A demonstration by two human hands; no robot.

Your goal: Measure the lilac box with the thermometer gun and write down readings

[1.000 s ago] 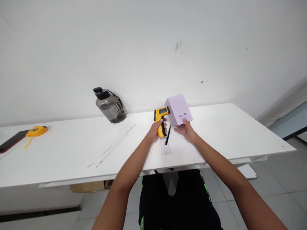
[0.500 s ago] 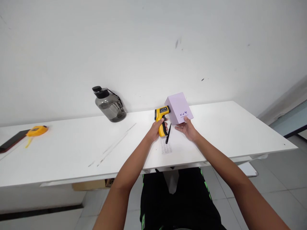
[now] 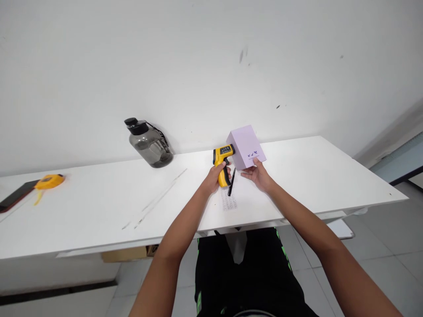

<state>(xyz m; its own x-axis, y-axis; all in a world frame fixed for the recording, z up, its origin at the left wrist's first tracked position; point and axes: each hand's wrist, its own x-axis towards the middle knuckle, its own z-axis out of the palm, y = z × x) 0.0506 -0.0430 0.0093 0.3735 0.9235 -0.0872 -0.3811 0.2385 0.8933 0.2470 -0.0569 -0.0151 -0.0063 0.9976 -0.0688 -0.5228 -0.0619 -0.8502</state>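
Observation:
My left hand [image 3: 214,177] is wrapped round the grip of a yellow and black infrared thermometer gun [image 3: 223,155]. Its front end is at the left side of a lilac box [image 3: 246,143], touching or very close; I cannot tell which. My right hand [image 3: 259,176] grips the box's lower front corner, thumb on the face with blue marks and fingers underneath. The box is tilted. Between my hands a black pen [image 3: 231,182] lies across the top of a clear sheet with rows of small bumps [image 3: 229,201].
A grey, see-through water bottle [image 3: 150,145] with a black cap stands by the wall. Far left on the white table [image 3: 109,198] are a yellow tape measure [image 3: 50,181] and a dark flat object [image 3: 18,197]. A cardboard box [image 3: 125,254] sits below the table.
The view has shifted slightly. Both hands keep their holds on the thermometer gun and the box, with no clear movement between them.

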